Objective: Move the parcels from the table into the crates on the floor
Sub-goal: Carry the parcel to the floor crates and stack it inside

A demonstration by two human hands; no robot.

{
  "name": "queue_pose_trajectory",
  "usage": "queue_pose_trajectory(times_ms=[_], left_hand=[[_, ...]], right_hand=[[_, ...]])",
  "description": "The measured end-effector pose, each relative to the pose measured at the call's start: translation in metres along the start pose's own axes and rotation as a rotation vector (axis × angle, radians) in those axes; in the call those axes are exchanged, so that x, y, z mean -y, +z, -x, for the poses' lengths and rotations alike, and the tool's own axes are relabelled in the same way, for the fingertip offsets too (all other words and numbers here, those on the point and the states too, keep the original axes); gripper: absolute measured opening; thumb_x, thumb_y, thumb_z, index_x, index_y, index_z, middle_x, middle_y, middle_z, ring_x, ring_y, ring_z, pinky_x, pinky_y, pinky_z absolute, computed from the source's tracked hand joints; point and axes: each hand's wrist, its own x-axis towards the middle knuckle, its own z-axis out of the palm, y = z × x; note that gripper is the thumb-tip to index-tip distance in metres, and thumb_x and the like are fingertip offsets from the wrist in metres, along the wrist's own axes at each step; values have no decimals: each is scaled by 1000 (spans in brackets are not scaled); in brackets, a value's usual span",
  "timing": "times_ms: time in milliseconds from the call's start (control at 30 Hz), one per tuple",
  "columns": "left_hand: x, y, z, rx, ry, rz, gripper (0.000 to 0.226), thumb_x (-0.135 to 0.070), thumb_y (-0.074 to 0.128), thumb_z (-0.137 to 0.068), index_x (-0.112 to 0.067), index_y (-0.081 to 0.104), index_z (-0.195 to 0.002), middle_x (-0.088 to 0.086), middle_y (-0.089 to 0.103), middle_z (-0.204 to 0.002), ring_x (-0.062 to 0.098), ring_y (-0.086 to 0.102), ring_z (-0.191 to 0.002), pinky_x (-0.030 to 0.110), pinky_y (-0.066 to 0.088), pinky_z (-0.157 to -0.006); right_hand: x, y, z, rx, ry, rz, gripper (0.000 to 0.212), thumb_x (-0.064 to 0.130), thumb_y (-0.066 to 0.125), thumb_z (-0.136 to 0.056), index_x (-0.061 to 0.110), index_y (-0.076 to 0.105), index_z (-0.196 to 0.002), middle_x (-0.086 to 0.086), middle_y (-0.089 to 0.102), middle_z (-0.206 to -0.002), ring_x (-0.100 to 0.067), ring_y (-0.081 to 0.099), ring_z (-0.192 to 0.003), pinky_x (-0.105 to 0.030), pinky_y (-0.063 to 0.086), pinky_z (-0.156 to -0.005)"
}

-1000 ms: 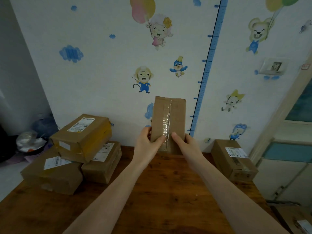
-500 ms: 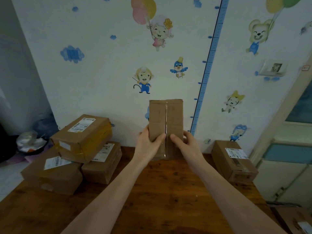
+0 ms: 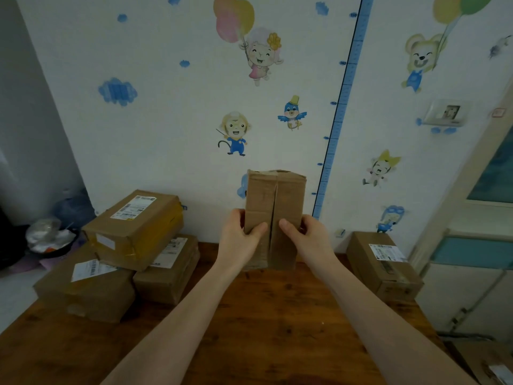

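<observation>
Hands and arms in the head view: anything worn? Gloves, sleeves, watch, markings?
Nothing worn that shows. The left hand and right hand are bare, no gloves. No rings visible. Both forearms are bare all the way to the bottom of the frame, with no sleeve edge, watch, band or markings in view.

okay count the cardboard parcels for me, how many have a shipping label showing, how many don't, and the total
Parcels with a label showing: 4 — top of the stack, front left parcel, middle parcel, right parcel
Parcels with no label showing: 1 — the held parcel
Total: 5
</observation>
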Motion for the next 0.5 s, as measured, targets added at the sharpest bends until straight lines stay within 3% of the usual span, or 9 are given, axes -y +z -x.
queue_pose_trajectory(times_ms=[133, 233, 333, 400, 500], left_hand=[[-4, -3, 0, 36, 52, 24, 56, -21, 68, -86, -15, 38, -133, -12, 48, -110, 0, 48, -96, 1, 41, -65], [0, -2, 2, 26, 44, 40, 49, -21, 64, -88, -13, 44, -133, -7, 55, -114, 6, 53, -102, 2, 42, -70], [4, -1, 3, 47, 10, 28, 49, -16, 64, -88, -11, 47, -134, -2, 59, -120, 14, 56, -111, 13, 42, -77], [1, -2, 4, 63, -17, 23, 50, -22, 66, -87, -11, 46, -132, -2, 58, -118, 10, 55, -105, 11, 42, -72], [-8, -1, 7, 62, -114, 87, 45, -43, 61, -87, -12, 49, -117, -2, 58, -105, 6, 54, -88, 14, 44, -67]], right_hand=[[3, -4, 1, 36, -74, 2, 37, 21, 59, -93, 36, 39, -121, 25, 51, -103, 7, 50, -93, -10, 37, -71], [7, -6, 0, 57, -25, -6, 38, 21, 61, -91, 34, 40, -120, 24, 53, -99, 6, 52, -90, -11, 37, -67], [11, -3, -1, 1, 109, -90, 31, 45, 60, -87, 24, 47, -106, 14, 55, -96, -3, 53, -91, -18, 41, -69], [13, -1, -4, -56, 189, -138, 37, 55, 55, -86, 20, 50, -99, 6, 56, -95, -10, 53, -90, -26, 45, -75], [14, -3, -9, -91, 269, -210, 35, 44, 59, -88, 14, 49, -103, 1, 53, -97, -18, 52, -95, -37, 45, -85]])
